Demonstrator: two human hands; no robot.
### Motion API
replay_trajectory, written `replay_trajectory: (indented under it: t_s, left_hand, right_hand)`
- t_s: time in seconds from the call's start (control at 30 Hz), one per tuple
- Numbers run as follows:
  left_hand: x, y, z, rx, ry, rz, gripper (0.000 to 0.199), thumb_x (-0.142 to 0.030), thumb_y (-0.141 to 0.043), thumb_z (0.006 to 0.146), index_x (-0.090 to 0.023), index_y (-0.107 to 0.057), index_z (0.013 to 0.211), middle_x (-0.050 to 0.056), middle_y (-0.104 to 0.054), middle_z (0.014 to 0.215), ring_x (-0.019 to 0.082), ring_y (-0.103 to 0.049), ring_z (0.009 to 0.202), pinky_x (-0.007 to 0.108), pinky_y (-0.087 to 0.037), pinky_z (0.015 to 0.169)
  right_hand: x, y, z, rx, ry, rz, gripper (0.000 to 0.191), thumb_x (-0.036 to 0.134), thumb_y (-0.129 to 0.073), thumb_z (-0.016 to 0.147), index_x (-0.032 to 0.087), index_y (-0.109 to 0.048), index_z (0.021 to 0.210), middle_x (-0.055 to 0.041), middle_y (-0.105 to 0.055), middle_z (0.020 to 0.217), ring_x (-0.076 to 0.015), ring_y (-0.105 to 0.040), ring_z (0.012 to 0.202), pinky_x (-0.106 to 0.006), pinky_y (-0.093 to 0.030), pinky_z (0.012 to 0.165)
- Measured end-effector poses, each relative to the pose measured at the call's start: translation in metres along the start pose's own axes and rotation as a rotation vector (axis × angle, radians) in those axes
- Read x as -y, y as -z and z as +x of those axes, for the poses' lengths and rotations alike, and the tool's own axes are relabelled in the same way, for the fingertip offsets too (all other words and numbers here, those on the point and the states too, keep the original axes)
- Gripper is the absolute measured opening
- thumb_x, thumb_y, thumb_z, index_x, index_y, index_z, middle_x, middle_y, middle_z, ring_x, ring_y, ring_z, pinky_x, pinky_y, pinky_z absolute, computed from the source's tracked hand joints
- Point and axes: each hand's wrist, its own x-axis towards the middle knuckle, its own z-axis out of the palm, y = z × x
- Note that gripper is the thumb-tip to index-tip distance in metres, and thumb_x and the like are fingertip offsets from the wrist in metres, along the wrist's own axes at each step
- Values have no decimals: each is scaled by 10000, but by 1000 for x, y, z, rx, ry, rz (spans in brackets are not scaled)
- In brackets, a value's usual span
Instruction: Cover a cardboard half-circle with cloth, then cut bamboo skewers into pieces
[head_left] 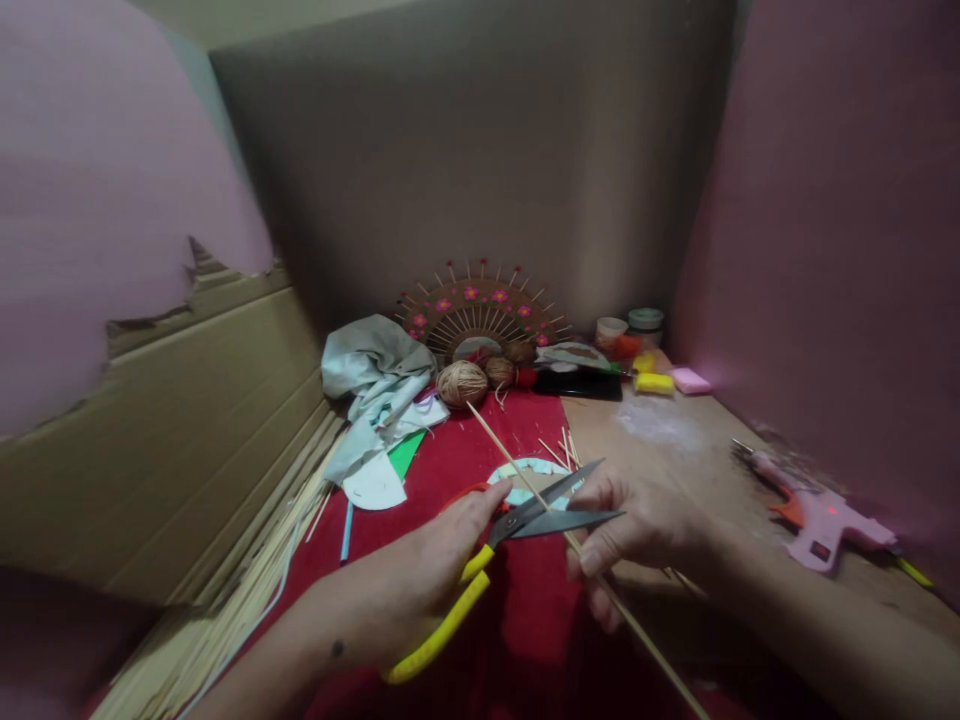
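Observation:
My left hand (pixel 439 570) is wrapped round the handles of yellow-handled scissors (pixel 517 515). Their blades stand apart, pointing right, with a long thin wooden stick (pixel 506 450) passing between them. In its pinched fingers my right hand (pixel 630 525) holds that stick, which slants from the upper left to the lower right. Behind the blades a white-rimmed oval piece (pixel 499 485) lies on the red cloth (pixel 457 440), and several short sticks (pixel 566 448) are beside it.
Twine balls (pixel 462 384), a decorated stick fan (pixel 480 300) and crumpled cloth (pixel 371 370) are at the back. A pink glue gun (pixel 825 515) lies right. Long sticks (pixel 247 570) line the left. Small tubs (pixel 645 320) stand back right.

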Motion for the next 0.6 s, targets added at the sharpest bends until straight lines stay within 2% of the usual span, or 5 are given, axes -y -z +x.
replay_trajectory:
  t_s: [0.1, 0.2, 0.37, 0.5, 0.6]
  left_hand:
    - [-2, 0, 0, -9, 10, 4, 727, -94, -495, 823, -219, -193, 1473, 146, -412, 1446, 274, -441, 1289, 428, -424, 1041]
    - [-5, 1, 0, 3, 76, 8, 685, -102, -472, 841, -214, -224, 1469, 143, -428, 1437, 279, -463, 1272, 445, -428, 1033]
    - [-11, 1, 1, 28, 167, -6, 564, -109, -457, 888, -263, -355, 1421, 87, -493, 1399, 245, -510, 1232, 410, -425, 1028]
    - [-12, 0, 3, 35, 213, 61, 513, -59, -434, 883, -241, -448, 1362, 90, -611, 1261, 225, -597, 1112, 343, -486, 925]
    - [-10, -2, 2, 38, 217, 85, 471, -72, -419, 890, -232, -481, 1328, 94, -640, 1194, 213, -630, 1019, 307, -504, 843]
  right_hand:
    - [3, -1, 1, -7, -16, -28, 107, 185, -702, 642, 84, -679, 667, -79, -702, 572, -164, -667, 473, -223, -541, 468]
    - [5, -3, 0, -24, -31, -46, 110, 185, -712, 638, 89, -672, 674, -74, -702, 573, -161, -666, 470, -221, -543, 470]
    - [6, -4, 0, -29, -70, -79, 176, 225, -743, 635, 84, -666, 709, -72, -698, 570, -155, -658, 455, -215, -544, 466]
    - [6, -5, 0, -39, -81, -104, 172, 232, -739, 648, 84, -653, 667, -65, -688, 556, -152, -653, 454, -221, -545, 471]
    - [7, -7, 0, -66, -96, -107, 177, 232, -737, 654, 81, -646, 652, -62, -685, 555, -147, -648, 447, -218, -540, 467]
